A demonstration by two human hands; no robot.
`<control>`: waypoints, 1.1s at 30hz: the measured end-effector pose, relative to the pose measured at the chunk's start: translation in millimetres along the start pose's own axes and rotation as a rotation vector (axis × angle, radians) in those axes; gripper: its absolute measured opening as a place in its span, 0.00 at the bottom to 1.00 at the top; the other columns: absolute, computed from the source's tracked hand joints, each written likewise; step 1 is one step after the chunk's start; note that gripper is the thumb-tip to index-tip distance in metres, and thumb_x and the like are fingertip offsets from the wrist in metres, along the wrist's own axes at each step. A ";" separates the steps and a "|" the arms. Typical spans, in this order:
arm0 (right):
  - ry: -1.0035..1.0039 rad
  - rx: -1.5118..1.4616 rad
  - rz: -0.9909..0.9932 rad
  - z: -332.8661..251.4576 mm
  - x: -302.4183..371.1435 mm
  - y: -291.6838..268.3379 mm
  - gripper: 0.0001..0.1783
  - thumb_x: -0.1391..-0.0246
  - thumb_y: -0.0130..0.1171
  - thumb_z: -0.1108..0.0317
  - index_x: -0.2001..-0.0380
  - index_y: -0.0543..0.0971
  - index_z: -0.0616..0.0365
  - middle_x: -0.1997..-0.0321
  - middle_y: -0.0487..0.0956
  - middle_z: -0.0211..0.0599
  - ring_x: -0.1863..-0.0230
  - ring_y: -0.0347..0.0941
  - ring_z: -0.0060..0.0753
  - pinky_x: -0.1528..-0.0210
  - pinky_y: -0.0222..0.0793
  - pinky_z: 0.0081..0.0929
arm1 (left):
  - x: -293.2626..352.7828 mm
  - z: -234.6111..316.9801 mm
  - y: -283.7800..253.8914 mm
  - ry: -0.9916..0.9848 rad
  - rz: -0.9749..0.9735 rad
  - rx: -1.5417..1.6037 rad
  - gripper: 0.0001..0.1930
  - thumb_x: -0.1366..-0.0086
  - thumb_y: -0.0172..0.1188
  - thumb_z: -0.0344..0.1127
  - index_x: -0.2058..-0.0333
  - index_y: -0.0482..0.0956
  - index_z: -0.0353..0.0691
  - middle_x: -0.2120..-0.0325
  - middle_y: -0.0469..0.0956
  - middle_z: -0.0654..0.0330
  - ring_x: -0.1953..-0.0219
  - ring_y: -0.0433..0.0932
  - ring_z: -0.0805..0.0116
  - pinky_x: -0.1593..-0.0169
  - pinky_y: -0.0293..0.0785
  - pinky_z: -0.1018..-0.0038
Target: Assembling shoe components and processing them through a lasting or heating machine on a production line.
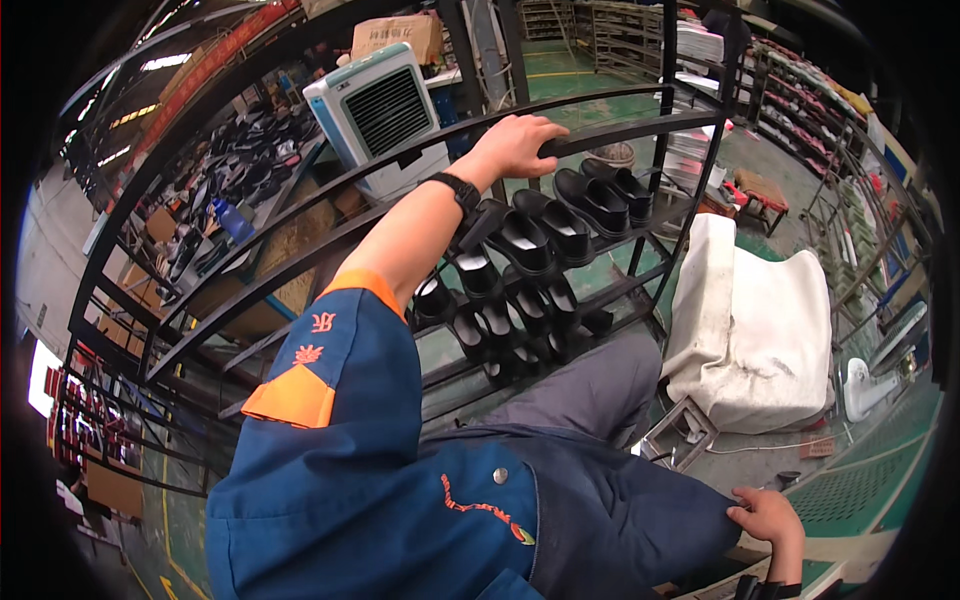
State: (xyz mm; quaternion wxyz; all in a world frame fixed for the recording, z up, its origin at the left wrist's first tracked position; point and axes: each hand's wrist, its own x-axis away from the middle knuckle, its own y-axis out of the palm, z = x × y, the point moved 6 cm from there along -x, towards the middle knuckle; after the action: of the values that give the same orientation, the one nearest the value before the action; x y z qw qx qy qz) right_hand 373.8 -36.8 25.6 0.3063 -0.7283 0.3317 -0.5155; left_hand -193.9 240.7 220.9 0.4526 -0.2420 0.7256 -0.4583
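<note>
My left hand [520,146] reaches up to a black metal shoe rack [640,128] and closes over its upper bar, thumb apart from the fingers. Below it, several black slip-on shoes [522,243] sit in rows on the rack's lower tiers, some showing pale insoles. A pair of black shoes [592,200] is on the right end of the upper row. Down at the lower right, my right hand [768,517] lies against my dark trouser leg by the knee, its fingers loosely bent and slightly apart. Nothing shows in it.
Right of the rack stands a bulky shape under a white cover [755,320]. Behind the rack is a white air cooler [385,105], with a shoe-covered table [250,150] to its left. A small stool [760,195] and loaded shoe racks [810,100] stand farther back.
</note>
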 end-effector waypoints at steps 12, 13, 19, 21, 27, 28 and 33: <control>0.034 0.002 -0.015 -3.0 -0.1 0.7 0.30 0.49 0.65 0.53 0.43 0.80 0.55 0.54 0.85 0.47 0.54 0.82 0.50 0.49 0.76 0.42 | 1.1 -8.7 9.1 -0.017 0.007 -0.006 0.30 0.45 0.60 0.49 0.42 0.78 0.48 0.50 0.81 0.54 0.48 0.79 0.51 0.43 0.76 0.57; 0.039 0.002 -0.015 -3.9 0.0 0.4 0.31 0.49 0.65 0.53 0.43 0.79 0.55 0.54 0.85 0.47 0.54 0.83 0.50 0.48 0.76 0.41 | 1.3 -9.1 9.7 -0.017 0.005 -0.007 0.30 0.45 0.60 0.49 0.42 0.78 0.48 0.50 0.81 0.54 0.48 0.79 0.51 0.43 0.76 0.57; 0.035 -0.004 -0.021 -3.7 0.6 -0.2 0.30 0.49 0.65 0.53 0.44 0.80 0.54 0.54 0.85 0.47 0.54 0.82 0.50 0.49 0.76 0.41 | -0.7 -1.5 4.2 -0.019 -0.024 0.023 0.29 0.44 0.60 0.46 0.43 0.77 0.43 0.50 0.80 0.48 0.47 0.78 0.48 0.41 0.74 0.58; 0.028 0.000 -0.012 -1.2 0.3 1.0 0.30 0.49 0.65 0.52 0.44 0.80 0.55 0.54 0.85 0.47 0.54 0.82 0.50 0.49 0.76 0.42 | 0.7 -2.7 2.1 -0.015 -0.017 0.032 0.29 0.44 0.60 0.46 0.43 0.77 0.43 0.51 0.80 0.48 0.47 0.78 0.48 0.41 0.74 0.58; 0.028 0.002 -0.011 3.6 0.4 1.5 0.30 0.48 0.66 0.51 0.44 0.80 0.55 0.55 0.85 0.47 0.54 0.82 0.50 0.49 0.76 0.42 | 1.1 -3.5 3.7 -0.020 -0.028 0.046 0.30 0.47 0.59 0.42 0.44 0.77 0.40 0.51 0.80 0.47 0.46 0.77 0.48 0.40 0.73 0.59; 0.027 0.005 -0.019 2.8 0.3 1.6 0.30 0.48 0.66 0.51 0.44 0.80 0.55 0.55 0.85 0.47 0.54 0.82 0.51 0.49 0.76 0.42 | 1.4 -5.4 4.3 -0.009 -0.021 0.043 0.30 0.48 0.59 0.41 0.44 0.77 0.39 0.50 0.79 0.47 0.46 0.77 0.48 0.39 0.73 0.59; 0.041 -0.008 -0.020 0.1 -1.2 0.1 0.30 0.48 0.65 0.51 0.44 0.80 0.54 0.54 0.85 0.47 0.53 0.81 0.51 0.48 0.75 0.42 | 2.3 -6.9 5.4 -0.024 -0.034 0.056 0.31 0.49 0.59 0.40 0.43 0.77 0.39 0.49 0.79 0.48 0.45 0.76 0.48 0.38 0.72 0.59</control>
State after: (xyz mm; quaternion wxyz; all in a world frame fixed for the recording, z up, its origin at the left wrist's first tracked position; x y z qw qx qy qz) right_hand 373.6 -35.9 24.9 0.2912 -0.7223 0.3325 -0.5319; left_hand -200.7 244.5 216.2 0.4599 -0.2468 0.7029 -0.4833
